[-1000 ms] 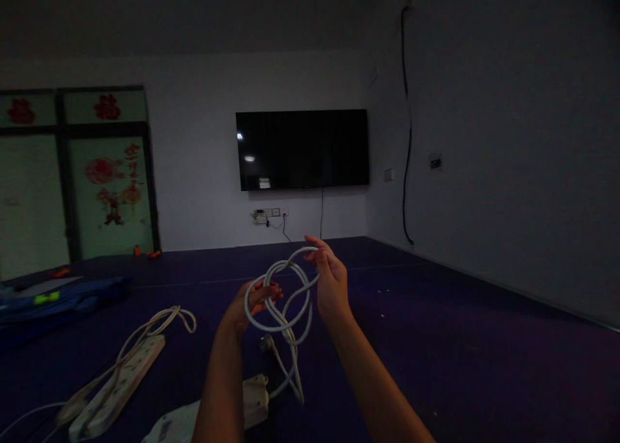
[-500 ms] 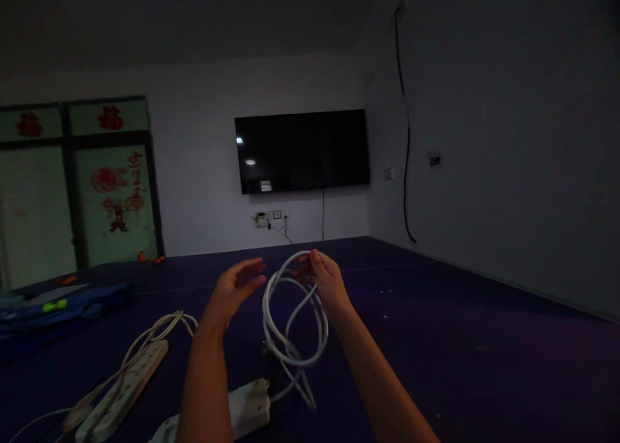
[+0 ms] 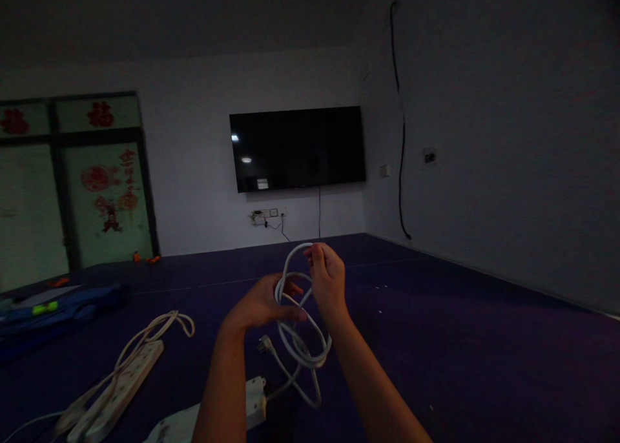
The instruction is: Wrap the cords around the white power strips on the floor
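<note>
A white power cord hangs in several loops in front of me. My right hand pinches the top of the loops, fingers closed. Below and to the left, my left hand wraps round the cord's strands at mid-height. The cord's plug dangles just below my left hand. The cord runs down to a white power strip lying on the dark purple floor under my left forearm.
A second white power strip with its coiled cord lies on the floor at the left. A blue bag sits further left. A black TV hangs on the far wall above wall sockets. White walls close the room on the right.
My left hand, which had let go and opened half a second ago, has come back and closed round the cord loops. My right hand has stayed on the top of the loops.
</note>
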`<state>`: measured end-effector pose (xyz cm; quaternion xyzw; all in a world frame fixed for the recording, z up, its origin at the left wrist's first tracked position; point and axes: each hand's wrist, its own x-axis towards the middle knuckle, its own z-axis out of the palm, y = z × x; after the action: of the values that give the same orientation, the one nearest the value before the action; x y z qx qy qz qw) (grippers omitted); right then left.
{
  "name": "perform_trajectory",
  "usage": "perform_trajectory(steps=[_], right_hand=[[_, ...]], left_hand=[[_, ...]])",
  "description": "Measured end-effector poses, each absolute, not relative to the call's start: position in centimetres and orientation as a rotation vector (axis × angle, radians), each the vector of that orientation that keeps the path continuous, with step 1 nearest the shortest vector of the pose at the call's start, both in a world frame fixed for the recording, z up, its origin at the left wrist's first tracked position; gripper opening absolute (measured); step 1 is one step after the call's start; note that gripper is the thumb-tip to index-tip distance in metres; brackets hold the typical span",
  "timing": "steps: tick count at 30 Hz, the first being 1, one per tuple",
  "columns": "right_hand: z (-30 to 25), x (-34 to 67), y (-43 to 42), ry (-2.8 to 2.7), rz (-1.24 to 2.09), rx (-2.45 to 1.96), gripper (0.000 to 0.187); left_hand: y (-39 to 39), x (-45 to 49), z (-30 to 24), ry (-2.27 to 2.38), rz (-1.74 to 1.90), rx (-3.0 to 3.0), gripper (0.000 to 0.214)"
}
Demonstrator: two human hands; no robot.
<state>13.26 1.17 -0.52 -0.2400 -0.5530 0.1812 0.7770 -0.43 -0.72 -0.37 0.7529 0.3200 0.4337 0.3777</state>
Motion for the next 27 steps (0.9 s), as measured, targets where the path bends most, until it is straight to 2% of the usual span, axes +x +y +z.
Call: perform_trajectory(steps=[5, 6, 10, 12, 17, 20, 27], right_hand=[[-0.2, 13.5, 0.4, -1.142, 0.351, -0.49, 0.044], [-0.1, 13.5, 0.1, -1.145, 0.361, -0.476, 0.043], [0.6, 13.6, -0.7, -1.225, 0.434, -0.431, 0.042], [0.9, 13.8, -0.7, -1.281, 0.472, -0.434, 0.041], [1.2, 14.9, 0.0, -1.352, 0.45, -0.47, 0.042], [1.1, 15.9, 0.5, -1.363, 0.332, -0.566, 0.042], [1.0, 17.5, 0.9, -1.361, 0.236, -0.69, 0.039]], left_hand=[[-0.1, 1.8, -0.9, 0.895, 1.018, 2.154, 0.037], [0.2, 2.0, -1.2, 0.909, 1.042, 2.141, 0.043], [0.8, 2.0, -1.7, 0.832, 1.342, 1.98, 0.098], [0.4, 1.7, -1.3, 0.697, 1.429, 1.941, 0.107], [-1.2, 2.0, -0.1, 0.552, 1.445, 1.889, 0.088], [-1.3, 2.6, -0.1, 0.507, 1.464, 1.853, 0.093], [0.0, 2.7, -0.7, 0.577, 1.413, 1.95, 0.084]])
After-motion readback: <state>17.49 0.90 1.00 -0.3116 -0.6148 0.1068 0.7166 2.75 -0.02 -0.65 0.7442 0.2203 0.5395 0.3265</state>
